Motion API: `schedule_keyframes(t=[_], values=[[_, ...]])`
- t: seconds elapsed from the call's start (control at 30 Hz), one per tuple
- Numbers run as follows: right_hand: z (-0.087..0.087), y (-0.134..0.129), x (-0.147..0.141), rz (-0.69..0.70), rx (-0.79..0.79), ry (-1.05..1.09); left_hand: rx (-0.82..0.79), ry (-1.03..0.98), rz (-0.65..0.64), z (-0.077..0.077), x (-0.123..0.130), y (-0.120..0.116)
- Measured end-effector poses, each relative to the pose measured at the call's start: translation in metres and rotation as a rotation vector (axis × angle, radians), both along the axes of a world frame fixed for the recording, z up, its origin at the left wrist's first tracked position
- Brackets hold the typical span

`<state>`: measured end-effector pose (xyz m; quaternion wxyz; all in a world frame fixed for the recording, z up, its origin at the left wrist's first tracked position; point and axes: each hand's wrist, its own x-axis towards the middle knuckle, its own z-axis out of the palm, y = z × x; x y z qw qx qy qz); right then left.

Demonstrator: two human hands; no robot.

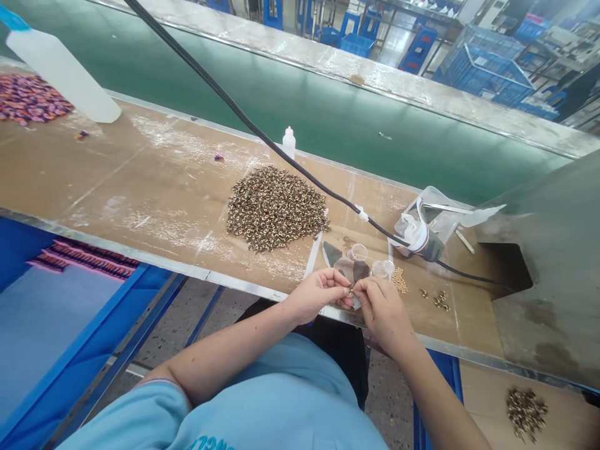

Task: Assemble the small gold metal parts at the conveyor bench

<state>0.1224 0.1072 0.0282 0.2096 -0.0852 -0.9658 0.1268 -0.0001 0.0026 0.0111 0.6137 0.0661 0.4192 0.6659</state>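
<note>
My left hand and my right hand meet at the front edge of the cardboard-covered bench. Between their fingertips they pinch one small gold-and-dark piece. Just beyond them lie a grey-brown cloth and small clear round containers. A little heap of tan beads sits to the right of these, with several loose gold-and-dark pieces farther right. Up and to the left spreads a big pile of similar small pieces.
A black cable crosses above the bench. Behind the pile stands a small white bottle; a large bottle is far left. A plastic bag and a metal housing are at right. The green belt runs behind.
</note>
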Motion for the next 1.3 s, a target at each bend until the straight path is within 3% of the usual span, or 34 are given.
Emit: schedule_keyframes(t=[0.23,0.43,0.73,0.97,1.17,1.3], values=[[-0.002,-0.002,0.006,-0.034,-0.047,0.065,0.009,0.019,0.013,-0.001,0.002,-0.001],[-0.008,-0.01,0.017,-0.146,-0.134,0.176,0.024,0.04,0.04,-0.003,0.004,-0.002],[-0.017,-0.023,0.018,-0.076,-0.121,0.24,0.073,0.143,0.064,-0.01,0.008,-0.004],[-0.019,-0.03,0.016,-0.301,-0.322,0.277,0.108,0.285,0.065,-0.011,0.013,-0.008],[-0.023,-0.033,0.019,-0.253,-0.144,0.332,0.159,0.396,0.048,-0.016,0.017,-0.011],[-0.022,-0.03,0.021,-0.231,-0.12,0.331,0.18,0.43,0.045,-0.017,0.019,-0.011]])
